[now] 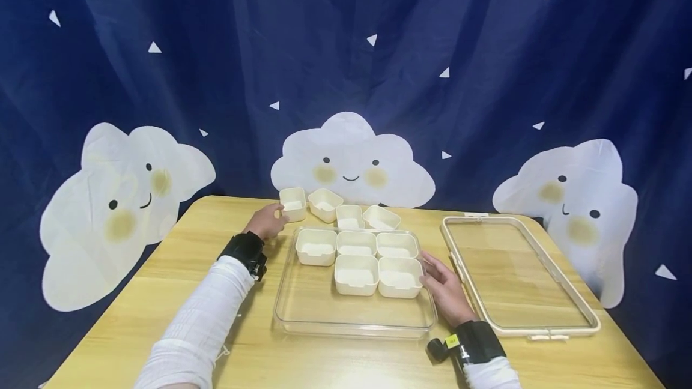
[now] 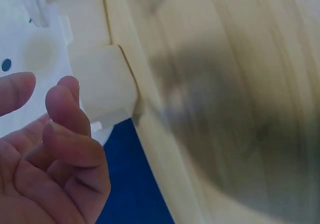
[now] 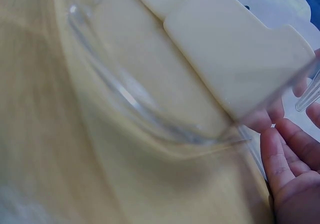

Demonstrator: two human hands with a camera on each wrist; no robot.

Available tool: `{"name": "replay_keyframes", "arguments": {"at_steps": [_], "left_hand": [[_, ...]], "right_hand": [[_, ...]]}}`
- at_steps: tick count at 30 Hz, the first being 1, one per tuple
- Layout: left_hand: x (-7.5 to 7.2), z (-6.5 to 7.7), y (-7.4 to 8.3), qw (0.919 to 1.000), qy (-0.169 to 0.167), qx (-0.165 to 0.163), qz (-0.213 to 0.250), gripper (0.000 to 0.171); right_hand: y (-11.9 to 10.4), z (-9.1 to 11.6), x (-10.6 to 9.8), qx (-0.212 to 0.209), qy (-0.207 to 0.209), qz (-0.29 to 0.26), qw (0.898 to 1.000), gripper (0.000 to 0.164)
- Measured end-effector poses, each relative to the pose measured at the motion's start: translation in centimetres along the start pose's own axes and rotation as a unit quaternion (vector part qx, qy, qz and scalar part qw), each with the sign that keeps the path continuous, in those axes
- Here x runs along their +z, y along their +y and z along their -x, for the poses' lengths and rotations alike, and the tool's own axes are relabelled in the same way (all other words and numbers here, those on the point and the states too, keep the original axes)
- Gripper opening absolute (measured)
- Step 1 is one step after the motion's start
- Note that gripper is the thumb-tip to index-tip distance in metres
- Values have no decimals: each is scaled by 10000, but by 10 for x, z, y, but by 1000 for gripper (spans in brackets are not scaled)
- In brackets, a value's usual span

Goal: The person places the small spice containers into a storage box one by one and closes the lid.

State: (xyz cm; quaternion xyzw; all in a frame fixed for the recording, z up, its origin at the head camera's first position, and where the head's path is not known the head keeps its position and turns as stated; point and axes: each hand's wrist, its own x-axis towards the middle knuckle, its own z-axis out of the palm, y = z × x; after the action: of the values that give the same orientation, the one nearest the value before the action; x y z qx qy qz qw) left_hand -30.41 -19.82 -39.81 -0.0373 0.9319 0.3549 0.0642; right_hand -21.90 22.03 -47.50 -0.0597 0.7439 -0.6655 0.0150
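Note:
At the back left of the table, my left hand (image 1: 266, 221) reaches the side of a small cream box (image 1: 292, 209). In the left wrist view its fingers bend loosely and the thumb stands apart from them, with the box (image 2: 105, 86) beyond. My right hand (image 1: 447, 290) is at the right wall of a clear tray (image 1: 346, 326), fingertips right at the rim beside the front-right cream box (image 1: 400, 287). The right wrist view has the thumb and fingers (image 3: 295, 149) extended close to the clear wall. Several cream boxes stand inside the tray, three across the back and two in front.
Behind the tray are other cream boxes (image 1: 325, 205), some turned at an angle. A clear lid (image 1: 597, 320) with a cream frame lies to the right. A dark blue curtain (image 1: 346, 29) with cloud prints hangs behind the wooden table (image 1: 162, 299).

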Motion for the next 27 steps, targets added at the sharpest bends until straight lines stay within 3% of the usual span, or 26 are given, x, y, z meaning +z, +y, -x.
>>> {"name": "replay_keyframes", "arguments": {"at_steps": [13,18,27], "left_hand": [[10,-2,-14,9986,-390,-287,197,60],[13,-4,-9,9991,-360,-55,229,55],[14,-5,5,9970,-660,358,164,37]], "right_hand": [[3,1,4,-10,-22,-61,10000,56],[4,2,3,-39,2,5,10000,55],[3,2,1,-74,45,11,10000,56]]}}
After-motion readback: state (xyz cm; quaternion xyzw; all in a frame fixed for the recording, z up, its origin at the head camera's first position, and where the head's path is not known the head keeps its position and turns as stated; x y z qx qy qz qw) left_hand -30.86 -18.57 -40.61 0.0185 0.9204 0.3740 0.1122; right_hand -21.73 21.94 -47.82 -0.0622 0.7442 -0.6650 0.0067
